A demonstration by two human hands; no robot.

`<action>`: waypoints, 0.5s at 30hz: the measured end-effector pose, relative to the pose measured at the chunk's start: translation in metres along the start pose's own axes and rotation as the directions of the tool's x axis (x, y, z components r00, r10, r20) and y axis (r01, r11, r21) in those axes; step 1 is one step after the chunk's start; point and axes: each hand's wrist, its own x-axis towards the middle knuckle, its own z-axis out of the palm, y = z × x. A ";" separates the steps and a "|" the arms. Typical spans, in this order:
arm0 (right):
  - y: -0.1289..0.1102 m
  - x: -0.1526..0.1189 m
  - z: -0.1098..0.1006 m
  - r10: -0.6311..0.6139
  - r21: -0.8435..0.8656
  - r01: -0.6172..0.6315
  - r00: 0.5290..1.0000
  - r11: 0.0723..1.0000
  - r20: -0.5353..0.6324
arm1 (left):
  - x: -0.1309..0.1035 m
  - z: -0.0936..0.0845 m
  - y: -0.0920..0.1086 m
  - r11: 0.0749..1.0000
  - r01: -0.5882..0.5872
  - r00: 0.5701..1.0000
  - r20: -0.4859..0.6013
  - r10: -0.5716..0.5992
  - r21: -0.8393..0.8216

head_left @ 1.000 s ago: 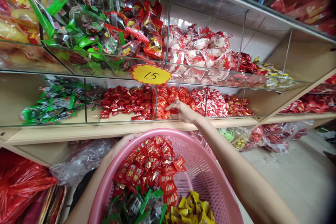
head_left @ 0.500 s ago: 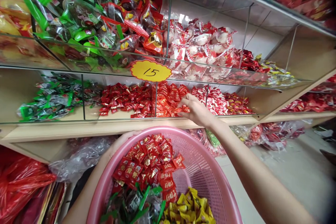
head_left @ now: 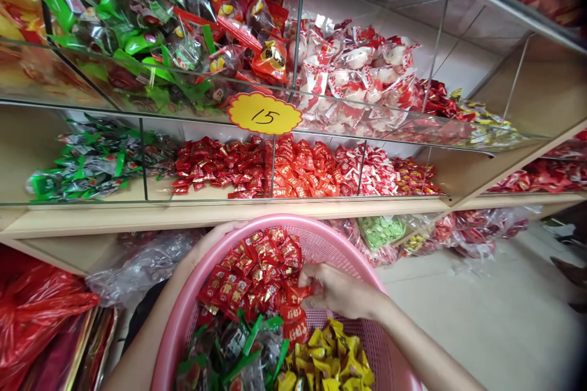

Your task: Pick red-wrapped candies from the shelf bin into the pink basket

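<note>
A pink plastic basket (head_left: 367,275) with mesh walls is tilted toward me, below the front of the shelf. My left hand (head_left: 220,233) grips its far left rim, the fingers partly hidden. Inside the basket, my right hand (head_left: 337,290) has its fingers closed around a small red candy packet (head_left: 302,290). Beside it lies a pile of red wrapped candies (head_left: 257,266). Green-and-clear wrapped sweets (head_left: 238,348) sit nearest me on the left, with yellow wrapped candies (head_left: 328,357) to their right.
Glass-fronted shelves (head_left: 206,210) face me, divided by panes. The lower row holds green packets (head_left: 92,162), dark red candies (head_left: 220,162), orange-red candies (head_left: 305,165) and red-and-white ones (head_left: 376,168). A yellow price tag (head_left: 265,113) reads 15. Plastic bags (head_left: 151,266) lie beneath.
My right hand has moved from the orange-red candies on the lower shelf down into the basket, bringing a red packet. My left hand stays on the rim.
</note>
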 end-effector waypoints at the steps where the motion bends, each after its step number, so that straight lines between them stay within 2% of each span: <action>1: 0.002 0.000 0.002 0.010 0.004 -0.010 0.999 1.000 0.033 | 0.000 0.000 0.000 1.000 0.007 1.000 0.009 -0.007 -0.003; 6: 0.009 0.003 0.010 0.014 0.041 -0.023 0.977 0.999 0.212 | 0.001 -0.003 -0.001 1.000 0.000 1.000 -0.006 0.000 -0.015; 12: 0.007 0.008 0.021 -0.020 0.054 0.005 0.960 0.999 0.278 | -0.001 0.000 0.001 0.999 -0.040 0.998 -0.040 0.041 0.033; 15: 0.000 0.005 0.016 0.000 -0.016 0.004 0.969 1.000 0.248 | -0.003 0.001 0.002 1.000 -0.011 1.000 -0.026 0.011 0.012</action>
